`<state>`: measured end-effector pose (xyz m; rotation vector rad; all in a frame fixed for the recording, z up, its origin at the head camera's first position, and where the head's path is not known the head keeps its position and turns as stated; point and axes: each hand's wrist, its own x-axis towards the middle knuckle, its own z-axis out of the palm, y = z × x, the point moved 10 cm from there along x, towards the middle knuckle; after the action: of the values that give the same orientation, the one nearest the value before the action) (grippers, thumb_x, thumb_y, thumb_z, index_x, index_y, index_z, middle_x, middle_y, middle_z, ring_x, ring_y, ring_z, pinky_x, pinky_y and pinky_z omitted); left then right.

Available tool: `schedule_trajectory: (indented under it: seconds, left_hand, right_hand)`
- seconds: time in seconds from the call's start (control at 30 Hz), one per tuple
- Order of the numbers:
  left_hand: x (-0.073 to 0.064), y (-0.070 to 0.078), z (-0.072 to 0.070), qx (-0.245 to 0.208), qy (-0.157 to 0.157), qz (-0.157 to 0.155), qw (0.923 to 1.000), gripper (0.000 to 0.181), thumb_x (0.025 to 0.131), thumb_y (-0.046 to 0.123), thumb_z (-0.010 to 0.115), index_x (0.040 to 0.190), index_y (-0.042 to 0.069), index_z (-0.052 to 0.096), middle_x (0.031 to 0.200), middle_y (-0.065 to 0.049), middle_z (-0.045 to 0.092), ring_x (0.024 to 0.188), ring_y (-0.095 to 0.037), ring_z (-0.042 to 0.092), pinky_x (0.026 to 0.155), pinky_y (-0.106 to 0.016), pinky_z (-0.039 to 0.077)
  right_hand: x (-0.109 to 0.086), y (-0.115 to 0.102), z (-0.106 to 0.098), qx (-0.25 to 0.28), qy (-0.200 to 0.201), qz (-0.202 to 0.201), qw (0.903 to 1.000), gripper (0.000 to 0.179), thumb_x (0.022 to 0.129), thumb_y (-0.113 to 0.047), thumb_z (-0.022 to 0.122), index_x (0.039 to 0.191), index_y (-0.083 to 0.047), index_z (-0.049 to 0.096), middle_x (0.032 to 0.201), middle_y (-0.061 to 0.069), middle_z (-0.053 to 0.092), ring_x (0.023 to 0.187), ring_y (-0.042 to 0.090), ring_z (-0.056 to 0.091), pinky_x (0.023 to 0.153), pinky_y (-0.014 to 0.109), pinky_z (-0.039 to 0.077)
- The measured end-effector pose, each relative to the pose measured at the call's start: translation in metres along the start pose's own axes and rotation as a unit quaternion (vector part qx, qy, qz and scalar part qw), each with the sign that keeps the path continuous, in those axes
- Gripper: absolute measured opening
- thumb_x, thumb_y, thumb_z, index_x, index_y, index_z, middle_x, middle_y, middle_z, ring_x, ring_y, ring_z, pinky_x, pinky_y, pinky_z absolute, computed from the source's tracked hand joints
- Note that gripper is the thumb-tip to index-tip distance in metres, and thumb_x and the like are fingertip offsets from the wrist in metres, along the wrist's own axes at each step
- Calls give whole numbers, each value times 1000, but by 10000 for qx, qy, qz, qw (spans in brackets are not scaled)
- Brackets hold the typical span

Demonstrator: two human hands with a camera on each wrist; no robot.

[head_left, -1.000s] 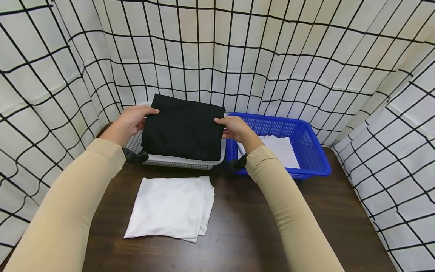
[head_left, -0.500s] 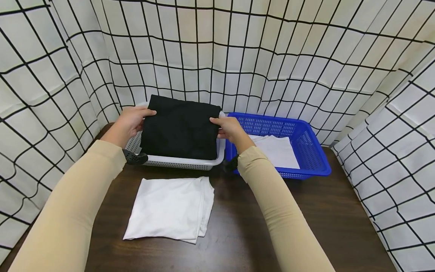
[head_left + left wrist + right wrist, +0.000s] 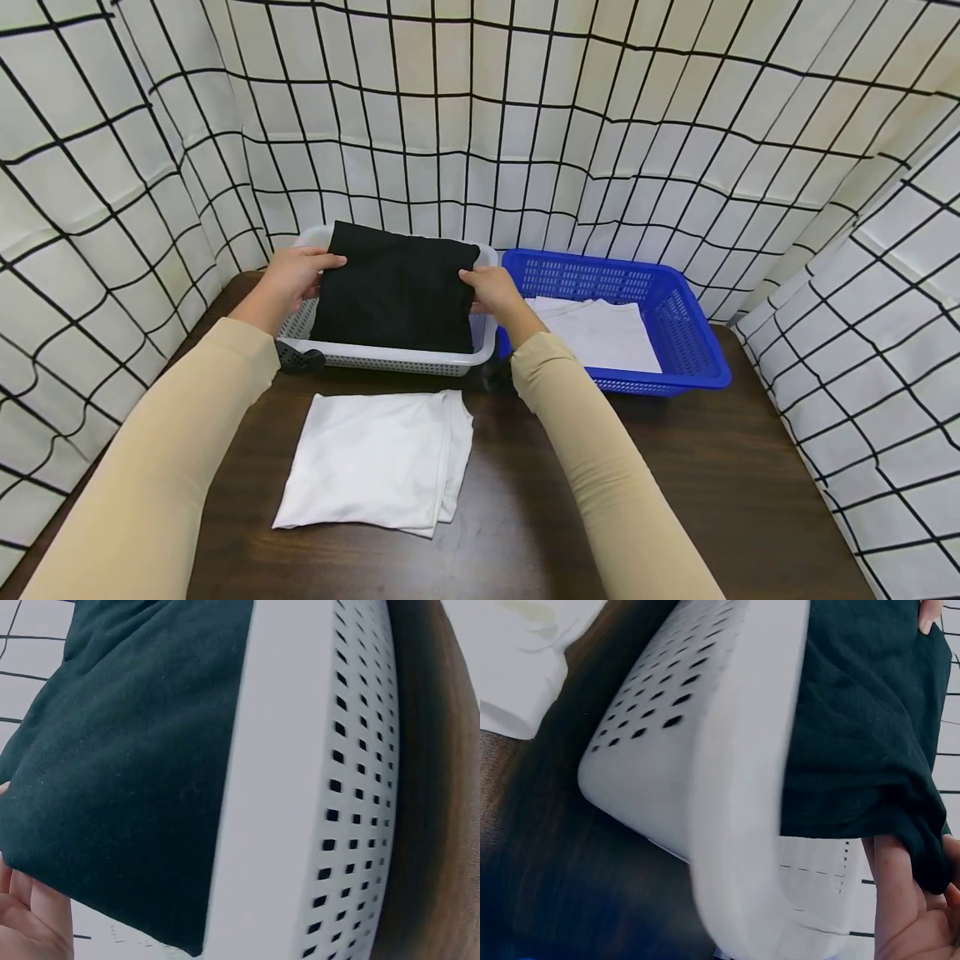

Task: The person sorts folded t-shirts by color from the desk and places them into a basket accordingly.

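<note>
A folded black cloth (image 3: pixel 397 292) lies across the opening of a white perforated basket (image 3: pixel 405 360), its front edge just inside the near rim. My left hand (image 3: pixel 288 279) pinches its left side, thumb on top and fingers beneath. On the opposite side my right hand (image 3: pixel 491 290) grips the right edge the same way. In the left wrist view the cloth (image 3: pixel 135 765) hangs beside the basket's rim (image 3: pixel 262 780), with fingers under its corner. The right wrist view shows the cloth's corner (image 3: pixel 922 847) bunched between the right thumb and fingers.
A blue perforated basket (image 3: pixel 686 333) with folded white cloth (image 3: pixel 607 333) inside stands right beside the white one. Nearer on the dark wooden table (image 3: pixel 525 500) lies a folded white cloth (image 3: pixel 375 458). White curtains with a black grid (image 3: pixel 525 125) enclose the back and sides.
Both hands have lowered the black cloth into the white basket and shifted it slightly left. The right hand moved left with it, uncovering more of the blue basket. The white cloth on the table stayed put.
</note>
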<state>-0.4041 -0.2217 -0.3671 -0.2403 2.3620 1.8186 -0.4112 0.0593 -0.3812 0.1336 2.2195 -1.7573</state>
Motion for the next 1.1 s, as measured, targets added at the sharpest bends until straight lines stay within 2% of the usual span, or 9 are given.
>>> schedule_trajectory:
  seconds: [0.17,0.27,0.4,0.47,0.53,0.63,0.83,0.97,1.1]
  left_hand:
    - [0,-8,0,-24,17,-97,9999,62,99,30,61,150,1,40,72,23,63,67,3,66,66,-15,56]
    - [0,-16,0,90,58,-208,9997,65,98,33,61,152,4,38,82,20,63,71,3,65,71,-17,56]
    - [0,-26,5,445,32,-343,9984,67,99,39,58,154,9,35,120,0,64,92,-6,65,94,-32,54]
    - [0,-29,7,537,6,-358,9979,67,100,41,56,155,10,33,140,-11,55,108,-16,62,106,-40,49]
    - [0,-32,7,535,31,-365,9979,68,101,41,54,156,9,31,151,-17,45,122,-25,57,113,-46,43]
    - [1,-35,4,525,70,-384,9979,69,101,41,53,157,9,27,156,-19,39,132,-34,50,116,-48,40]
    - [1,-36,6,588,-69,-404,9974,71,102,39,52,158,8,23,162,-20,27,143,-39,38,119,-50,34]
    - [2,-36,9,613,-138,-415,9972,67,102,34,52,157,6,25,162,-21,25,144,-40,35,120,-50,32]
    - [3,-39,10,815,-132,-449,9956,66,102,33,51,157,7,25,162,-23,24,144,-44,35,120,-55,30]
  right_hand:
    - [2,5,3,-44,29,-19,10000,52,104,-23,52,150,-1,40,143,19,54,127,32,58,103,45,52]
    - [2,9,4,6,27,13,10000,52,104,-22,53,150,-1,41,143,19,55,127,32,59,103,45,52]
    - [2,17,3,-82,83,108,9999,51,103,-22,55,148,-1,44,142,19,56,127,32,59,104,45,51]
    - [2,20,3,-218,116,153,9996,51,103,-23,55,148,-2,44,143,19,55,127,33,59,104,45,51]
    - [3,21,5,-369,127,177,9991,52,103,-23,55,149,-3,43,145,18,53,128,32,58,105,45,51]
    - [4,20,7,-590,126,181,9980,54,103,-23,54,151,-4,39,149,18,49,129,32,57,105,44,50]
    - [4,18,9,-1065,223,158,9939,51,104,-22,52,150,-3,41,152,16,46,133,31,53,107,44,49]
    - [3,16,11,-1464,344,101,9886,47,104,-22,53,147,-4,47,149,14,50,125,28,57,106,43,50]
    - [5,15,16,-1732,397,20,9841,46,103,-21,53,146,-5,48,152,13,49,134,29,52,112,44,45]
